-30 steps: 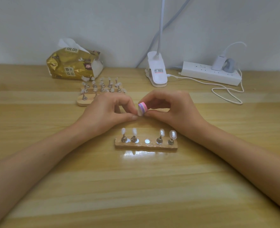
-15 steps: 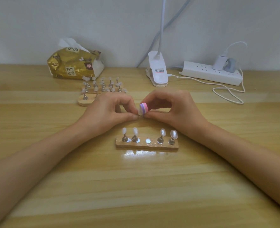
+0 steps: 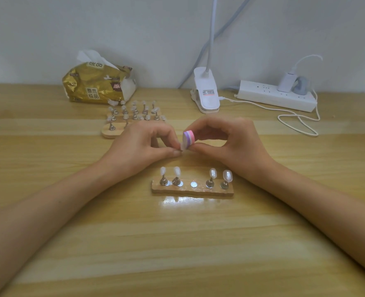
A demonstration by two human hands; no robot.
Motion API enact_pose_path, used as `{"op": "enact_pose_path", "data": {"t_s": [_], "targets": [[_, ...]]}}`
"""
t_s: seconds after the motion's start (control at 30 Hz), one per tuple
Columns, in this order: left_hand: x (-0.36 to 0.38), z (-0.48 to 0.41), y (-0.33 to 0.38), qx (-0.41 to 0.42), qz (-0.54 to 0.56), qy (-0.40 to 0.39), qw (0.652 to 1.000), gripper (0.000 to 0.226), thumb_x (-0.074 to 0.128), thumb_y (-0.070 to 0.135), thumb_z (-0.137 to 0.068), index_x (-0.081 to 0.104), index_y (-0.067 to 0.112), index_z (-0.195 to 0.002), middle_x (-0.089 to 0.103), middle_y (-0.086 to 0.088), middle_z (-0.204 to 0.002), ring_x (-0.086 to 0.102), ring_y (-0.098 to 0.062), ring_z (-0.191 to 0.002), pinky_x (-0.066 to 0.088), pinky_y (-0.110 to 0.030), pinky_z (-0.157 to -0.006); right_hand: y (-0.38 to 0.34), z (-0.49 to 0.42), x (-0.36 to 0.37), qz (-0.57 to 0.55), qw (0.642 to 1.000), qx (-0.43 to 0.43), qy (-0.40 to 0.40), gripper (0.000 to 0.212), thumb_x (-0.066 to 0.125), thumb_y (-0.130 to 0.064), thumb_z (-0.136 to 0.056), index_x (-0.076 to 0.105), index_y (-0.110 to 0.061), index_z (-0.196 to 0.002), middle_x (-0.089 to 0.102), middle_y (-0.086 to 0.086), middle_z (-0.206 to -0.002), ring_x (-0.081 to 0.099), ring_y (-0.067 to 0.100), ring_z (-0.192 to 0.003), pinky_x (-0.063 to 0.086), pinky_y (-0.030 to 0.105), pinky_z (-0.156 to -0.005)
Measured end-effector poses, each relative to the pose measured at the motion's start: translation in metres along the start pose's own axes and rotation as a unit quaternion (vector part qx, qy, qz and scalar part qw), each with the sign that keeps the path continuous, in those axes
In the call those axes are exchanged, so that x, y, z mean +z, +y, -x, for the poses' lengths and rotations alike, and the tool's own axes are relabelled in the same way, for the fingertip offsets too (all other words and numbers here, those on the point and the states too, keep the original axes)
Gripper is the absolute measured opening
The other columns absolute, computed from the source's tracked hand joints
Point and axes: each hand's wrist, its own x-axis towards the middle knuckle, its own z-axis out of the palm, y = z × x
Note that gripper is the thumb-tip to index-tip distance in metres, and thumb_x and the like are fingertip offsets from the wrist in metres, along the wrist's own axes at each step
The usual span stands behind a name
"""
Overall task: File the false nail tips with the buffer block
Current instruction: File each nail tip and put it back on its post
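One broad wooden counter [image 3: 177,243] is carrying everything, and two hands are meeting above its middle. The left hand [image 3: 138,146] is pinching a small nail tip [image 3: 181,147] between thumb and forefinger; whether a metal stem is under it is hidden. The right hand [image 3: 233,144] is curling its thumb and fingers round the buffer block [image 3: 188,138], which is hanging clear of the counter, just far of the near stand [image 3: 190,190]. Along the far edge a gold tissue pack [image 3: 96,86] is sitting at the left, a power strip [image 3: 276,96] at the right and a white lamp clip [image 3: 207,93] between them. A far stand [image 3: 132,116] crowded with tips is waiting behind the left hand. The near stand is holding four tips [image 3: 177,171] upright, with its middle magnet [image 3: 193,184] sitting bare. The block's striped pink, purple and white end is pointing left at the pinched tip and touching it, so its long axis seems to be running left to right into the right palm, though most of it is hidden. Filing appears to be under way; doing it well probably means bracing both wrists low, stroking lightly one way along the tip's edge, and turning the tip rather than the block, since hard pressure could flick so small a piece out of the pinch.
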Motion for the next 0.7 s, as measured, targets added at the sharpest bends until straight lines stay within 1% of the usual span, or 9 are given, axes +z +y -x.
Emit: {"op": "enact_pose_path", "data": {"t_s": [0.07, 0.13, 0.23, 0.33, 0.43, 0.5, 0.6, 0.7], "targets": [[-0.0001, 0.0002, -0.0011, 0.001, -0.003, 0.001, 1.0, 0.019, 0.082, 0.017, -0.077, 0.069, 0.03, -0.072, 0.066, 0.02, -0.074, 0.049, -0.005, -0.055, 0.038, -0.02, -0.056, -0.0009, -0.0005, 0.0003, -0.003, 1.0, 0.004, -0.001, 0.015, 0.079, 0.0, -0.083, 0.073, -0.002, -0.097, 0.076, 0.006, -0.091, 0.074, 0.013, -0.089, 0.059, 0.033, -0.088], [-0.0003, 0.0002, -0.0016, 0.003, -0.003, 0.002, 1.0, 0.019, 0.082, 0.017, -0.077, 0.069, 0.03, -0.072, 0.065, 0.021, -0.073, 0.049, -0.005, -0.055, 0.037, -0.018, -0.056, -0.0011, -0.001, -0.0002, -0.001, 1.0, 0.018, -0.016, 0.015, 0.08, 0.001, -0.082, 0.073, -0.002, -0.096, 0.076, 0.006, -0.09, 0.074, 0.014, -0.087, 0.06, 0.035, -0.087], [-0.0004, 0.0002, -0.0013, 0.004, -0.007, 0.001, 1.0, 0.02, 0.082, 0.018, -0.077, 0.069, 0.032, -0.071, 0.065, 0.022, -0.073, 0.05, -0.004, -0.055, 0.036, -0.016, -0.055, -0.0015, -0.0002, -0.0002, 0.005, 1.0, 0.0, 0.0, 0.013, 0.08, -0.003, -0.084, 0.073, -0.002, -0.095, 0.076, 0.006, -0.09, 0.074, 0.014, -0.088, 0.06, 0.034, -0.087], [-0.0002, 0.0005, -0.001, 0.003, -0.006, 0.005, 1.0, 0.023, 0.082, 0.018, -0.077, 0.068, 0.034, -0.07, 0.065, 0.023, -0.072, 0.05, -0.004, -0.055, 0.037, -0.015, -0.055, -0.002, -0.0007, -0.0004, -0.002, 1.0, 0.021, -0.014, 0.014, 0.08, -0.001, -0.083, 0.073, -0.001, -0.095, 0.076, 0.007, -0.089, 0.074, 0.015, -0.087, 0.06, 0.037, -0.086], [-0.0002, 0.0001, 0.0, 0.0, -0.012, 0.004, 1.0, 0.024, 0.082, 0.018, -0.077, 0.067, 0.036, -0.07, 0.065, 0.023, -0.073, 0.051, -0.003, -0.055, 0.038, -0.02, -0.057, -0.0022, 0.0, -0.0002, 0.005, 1.0, 0.004, -0.004, 0.012, 0.08, -0.005, -0.084, 0.073, -0.001, -0.093, 0.076, 0.007, -0.088, 0.074, 0.015, -0.085, 0.06, 0.035, -0.085], [-0.0008, 0.0001, -0.0001, 0.0, -0.016, 0.005, 1.0, 0.024, 0.082, 0.018, -0.077, 0.067, 0.036, -0.07, 0.065, 0.022, -0.073, 0.052, -0.003, -0.055, 0.039, -0.021, -0.057, -0.002, -0.0004, 0.0003, -0.001, 1.0, 0.008, -0.005, 0.012, 0.079, -0.004, -0.084, 0.072, -0.001, -0.093, 0.075, 0.007, -0.088, 0.074, 0.016, -0.085, 0.06, 0.035, -0.084], [-0.0004, 0.0002, 0.0006, 0.004, -0.018, 0.006, 1.0, 0.026, 0.082, 0.017, -0.077, 0.066, 0.036, -0.069, 0.065, 0.023, -0.073, 0.051, -0.004, -0.055, 0.038, -0.017, -0.056, -0.0014, -0.0006, 0.0004, 0.003, 1.0, 0.022, -0.021, 0.013, 0.079, 0.001, -0.083, 0.072, -0.001, -0.093, 0.075, 0.007, -0.087, 0.074, 0.016, -0.083, 0.06, 0.036, -0.082], [-0.0005, 0.0004, 0.0008, 0.006, -0.021, 0.006, 1.0, 0.024, 0.082, 0.018, -0.077, 0.067, 0.035, -0.07, 0.065, 0.024, -0.073, 0.051, -0.003, -0.055, 0.037, -0.015, -0.055, -0.0019, -0.0003, 0.0007, -0.006, 1.0, 0.008, 0.0, 0.013, 0.08, -0.002, -0.083, 0.072, -0.001, -0.093, 0.075, 0.006, -0.087, 0.074, 0.016, -0.083, 0.06, 0.034, -0.082]]}}
